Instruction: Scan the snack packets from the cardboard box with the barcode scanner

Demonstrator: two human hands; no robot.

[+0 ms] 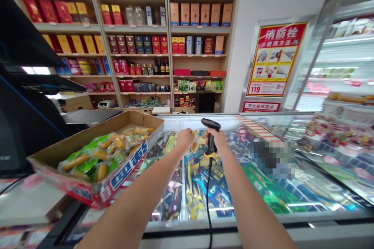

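From my remote seat, the largest thing I see is the wooden shelving (168,11) along the back wall, filled with boxed goods and bottles. In front of it stretches a glass-topped freezer (163,227), with colourful packets (216,186) showing inside. A dark terminal (17,113) stands at my far left; a red and yellow poster (277,58) hangs on the white wall to the right. Beside the terminal, an open cardboard box (125,177) holds wrapped yellow sausages (101,155).

My two arms reach over the freezer. The right grip (219,141) is wrapped around the handle of a black barcode scanner (210,124), upright, its cable (208,194) hanging toward me. Just left of it, apart, my left grip (185,139) is curled, fingertips pinching a small yellow item (194,147), too blurred for me to make out closely.
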